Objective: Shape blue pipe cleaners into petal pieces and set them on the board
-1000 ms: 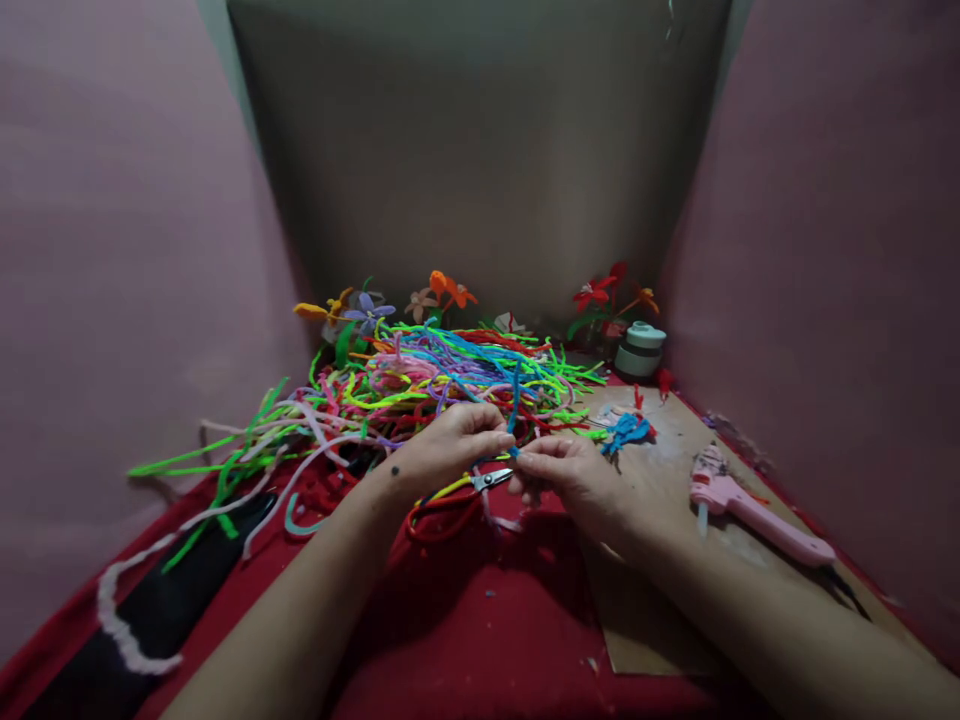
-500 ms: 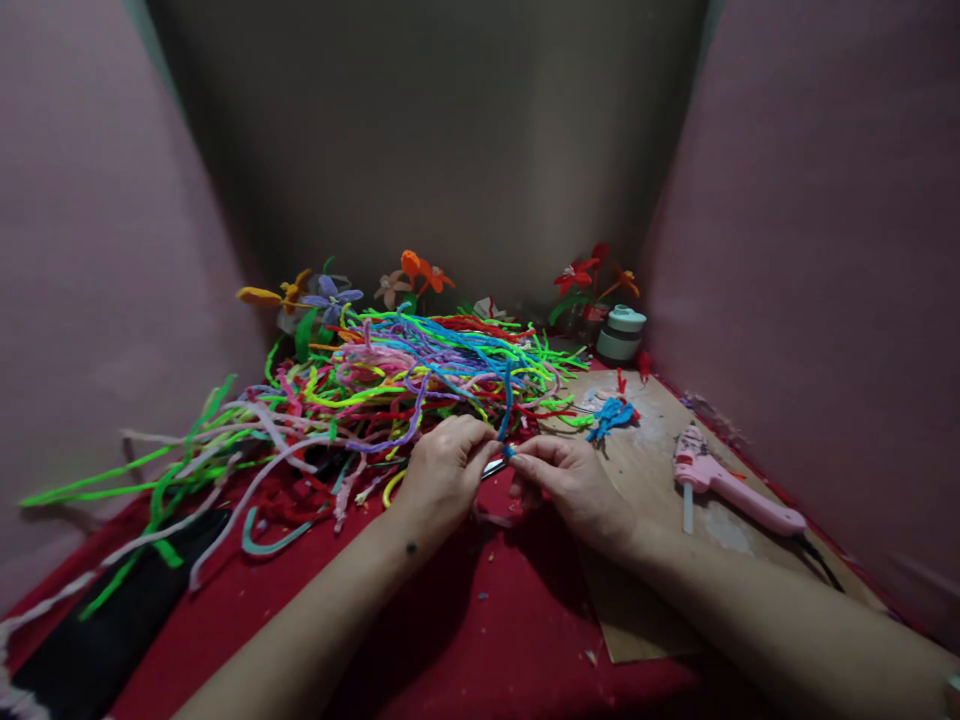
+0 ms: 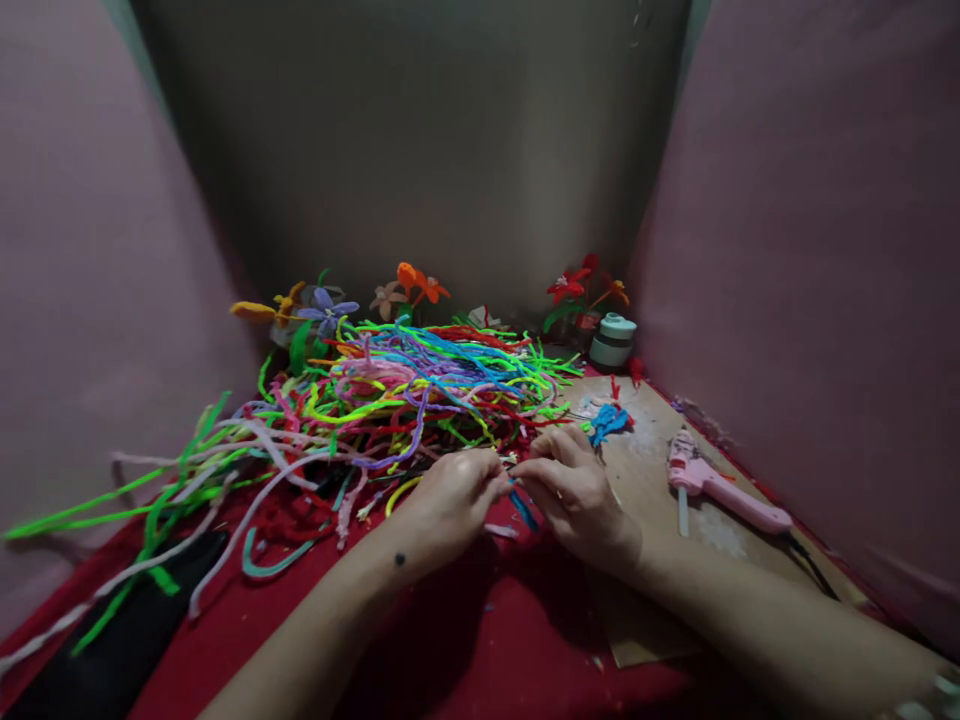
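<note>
Flipped from upright, the blue pipe cleaner [image 3: 523, 508] now slants down above the red-covered worktop [image 3: 510, 640], pinched by left hand [image 3: 454, 500] and right hand [image 3: 576, 497] (a slackened pinch could let it slip).

Two hands, one left hand [image 3: 454, 500] and one right hand [image 3: 581, 495], are sharing one blue strip [image 3: 523, 508] over one red-covered tabletop [image 3: 450, 630]. One pink glue gun [image 3: 735, 496] with one glue stick [image 3: 683, 512], one lidded jar [image 3: 612, 343], one brown board [image 3: 645, 480], one blue bundle [image 3: 609, 425] and one black item [image 3: 142, 640] are each appearing singly. Three groups of flowers are standing behind, including just one purple flower [image 3: 328, 311] and one tan flower [image 3: 387, 299], while the fuzzy stems [image 3: 442, 370] in one heap are running to dozens, too tangled for an exact count.
</note>
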Demonstrator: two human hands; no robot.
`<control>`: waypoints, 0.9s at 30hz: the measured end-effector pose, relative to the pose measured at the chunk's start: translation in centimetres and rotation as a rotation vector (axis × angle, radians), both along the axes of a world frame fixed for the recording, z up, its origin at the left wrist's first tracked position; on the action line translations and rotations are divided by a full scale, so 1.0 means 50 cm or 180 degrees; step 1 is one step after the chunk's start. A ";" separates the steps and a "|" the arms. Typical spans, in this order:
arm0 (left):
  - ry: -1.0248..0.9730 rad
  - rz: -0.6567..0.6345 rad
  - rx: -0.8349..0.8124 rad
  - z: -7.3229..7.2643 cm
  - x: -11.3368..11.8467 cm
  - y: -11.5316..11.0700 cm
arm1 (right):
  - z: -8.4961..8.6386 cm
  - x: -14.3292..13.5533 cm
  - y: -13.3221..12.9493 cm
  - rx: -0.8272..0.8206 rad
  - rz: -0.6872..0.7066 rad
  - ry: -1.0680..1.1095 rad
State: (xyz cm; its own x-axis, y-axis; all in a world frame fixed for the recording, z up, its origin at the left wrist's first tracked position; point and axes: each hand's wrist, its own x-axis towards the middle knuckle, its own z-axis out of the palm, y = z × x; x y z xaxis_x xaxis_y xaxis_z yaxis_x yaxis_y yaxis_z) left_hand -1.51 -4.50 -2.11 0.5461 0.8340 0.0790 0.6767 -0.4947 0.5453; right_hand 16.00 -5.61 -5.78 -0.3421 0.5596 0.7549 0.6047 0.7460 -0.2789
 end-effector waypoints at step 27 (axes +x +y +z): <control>-0.1241 0.0544 -0.0892 -0.012 0.006 -0.004 | -0.006 -0.029 -0.002 -0.3383 0.1021 0.1971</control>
